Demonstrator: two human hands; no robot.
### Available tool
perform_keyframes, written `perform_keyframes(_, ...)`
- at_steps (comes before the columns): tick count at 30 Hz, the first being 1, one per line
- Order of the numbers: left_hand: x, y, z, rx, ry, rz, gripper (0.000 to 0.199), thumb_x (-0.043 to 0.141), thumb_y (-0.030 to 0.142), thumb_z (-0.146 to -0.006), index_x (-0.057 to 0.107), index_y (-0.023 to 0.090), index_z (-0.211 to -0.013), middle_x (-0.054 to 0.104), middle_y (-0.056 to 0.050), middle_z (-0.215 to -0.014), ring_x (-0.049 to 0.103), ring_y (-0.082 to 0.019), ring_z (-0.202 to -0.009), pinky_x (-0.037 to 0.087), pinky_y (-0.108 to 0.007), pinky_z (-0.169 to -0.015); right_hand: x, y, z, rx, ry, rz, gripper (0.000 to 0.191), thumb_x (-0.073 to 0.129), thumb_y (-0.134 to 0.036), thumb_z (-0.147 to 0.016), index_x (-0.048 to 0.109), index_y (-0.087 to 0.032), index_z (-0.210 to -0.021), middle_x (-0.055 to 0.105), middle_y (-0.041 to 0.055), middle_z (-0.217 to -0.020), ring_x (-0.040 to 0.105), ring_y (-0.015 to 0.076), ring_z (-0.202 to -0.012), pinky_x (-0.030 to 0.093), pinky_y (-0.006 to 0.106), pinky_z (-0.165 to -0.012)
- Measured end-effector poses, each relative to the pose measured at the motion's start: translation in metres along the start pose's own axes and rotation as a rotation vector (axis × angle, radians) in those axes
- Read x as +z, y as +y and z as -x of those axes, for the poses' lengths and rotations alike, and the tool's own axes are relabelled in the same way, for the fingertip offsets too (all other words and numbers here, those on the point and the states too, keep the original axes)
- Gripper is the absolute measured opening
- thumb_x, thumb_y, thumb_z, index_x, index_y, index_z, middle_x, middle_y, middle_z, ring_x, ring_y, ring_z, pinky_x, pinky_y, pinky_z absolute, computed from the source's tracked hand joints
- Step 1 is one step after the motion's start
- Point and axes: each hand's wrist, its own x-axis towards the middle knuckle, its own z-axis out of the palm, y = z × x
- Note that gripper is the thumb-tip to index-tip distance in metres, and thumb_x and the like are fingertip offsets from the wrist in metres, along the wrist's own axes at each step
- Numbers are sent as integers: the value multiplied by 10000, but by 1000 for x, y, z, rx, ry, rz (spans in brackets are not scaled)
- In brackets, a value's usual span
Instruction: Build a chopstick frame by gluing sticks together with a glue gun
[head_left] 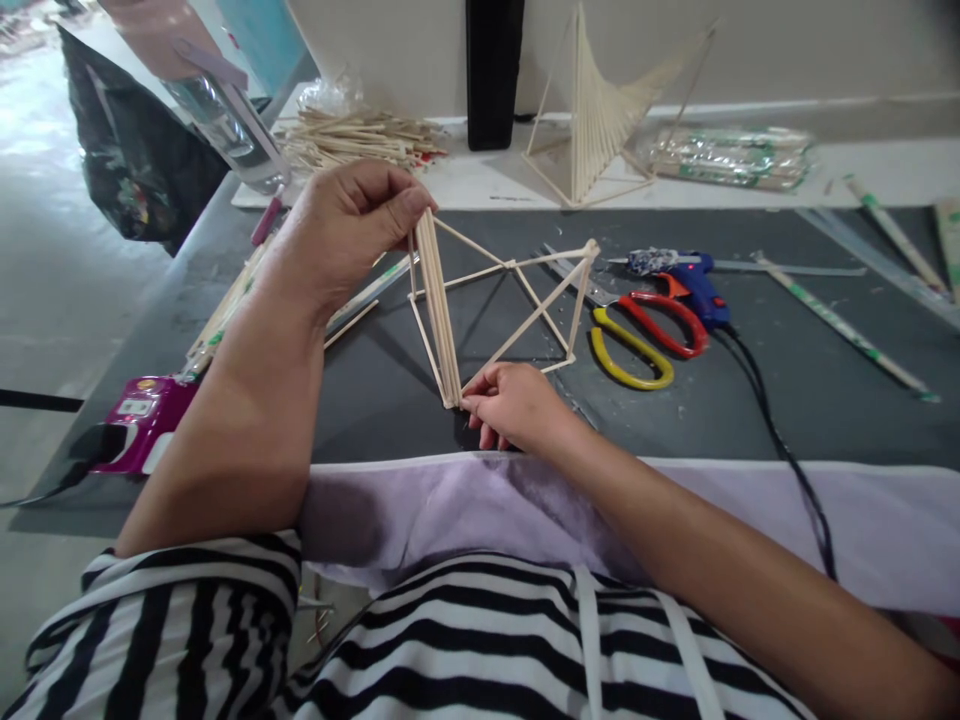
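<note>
A frame of thin wooden sticks (437, 310) stands on the dark tabletop, with several sticks lying side by side along its left edge. At the upper end of that row, my left hand (367, 215) pinches the stick tips between thumb and fingers. My right hand (514, 405) is closed at the row's lower end, thumb and forefinger pinching at the bottom corner of the frame. Red-and-yellow-handled scissors (649, 340) lie just right of the frame, their blades partly behind its right corner. Beside them rests a blue glue gun (694, 280) with a glue stick in its back.
A finished-looking stick model (604, 130) stands on the white ledge at the back. Left of it lie a pile of loose sticks (360, 138) and a water bottle (217, 110). Wrapped sticks (735, 158) lie at right. A purple power strip (150, 420) sits at the left edge; the glue gun's cord (772, 430) runs off the front.
</note>
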Motion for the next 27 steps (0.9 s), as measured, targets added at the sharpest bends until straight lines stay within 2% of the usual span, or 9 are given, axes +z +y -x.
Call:
perform_keyframes(5,-3,-1,-1,-29,-7,13,167,658,274,-807,668,113,-852,606,36,-689,582,-70,-662,481,-242,-700,2,3,-2,-12,6,2,37,595,-143,-792,585,-160,-761,611,-35,-531,572,90,-361,403,151,-311)
perform_keyframes(9,-7,0,-1,-27,5,-82,178,660,317,-799,691,148,-849,628,12,-690,567,-87,-643,458,-210,-635,5,3,-2,-32,7,5,38,564,-168,-791,589,-170,-761,606,-33,-525,574,103,-360,400,162,-307)
perform_keyframes(14,-11,-1,0,-78,0,-114,198,637,346,-809,705,182,-897,670,-19,-785,605,-128,-737,484,-248,-699,9,2,-4,-28,28,10,61,540,-173,-776,596,-169,-753,589,-20,-517,553,113,-338,376,172,-284)
perform_keyframes(19,-11,-2,1,-116,-7,-50,252,648,367,-795,707,202,-976,685,-34,-839,634,-162,-803,499,-303,-791,13,12,-12,-82,23,8,89,531,-225,-774,606,-179,-772,594,-8,-530,580,137,-362,385,184,-295)
perform_keyframes(22,-12,-4,2,-118,-6,-39,234,652,370,-796,709,214,-960,684,-27,-851,637,-159,-810,499,-305,-812,14,18,-14,-103,20,40,123,517,-249,-776,623,-185,-781,601,-6,-538,580,137,-363,385,189,-313)
perform_keyframes(25,-12,-4,1,-120,-4,-32,214,660,368,-792,708,209,-927,680,-26,-835,641,-159,-800,505,-304,-811,13,17,-12,-132,36,111,168,498,-265,-786,647,-189,-804,623,3,-554,571,128,-376,389,197,-362)
perform_keyframes(27,-12,-3,1,-137,-8,-20,241,660,371,-792,698,211,-968,687,-32,-834,651,-172,-813,508,-328,-833,11,14,-8,-176,87,195,177,499,-254,-780,665,-194,-800,655,16,-599,595,127,-450,401,201,-435)
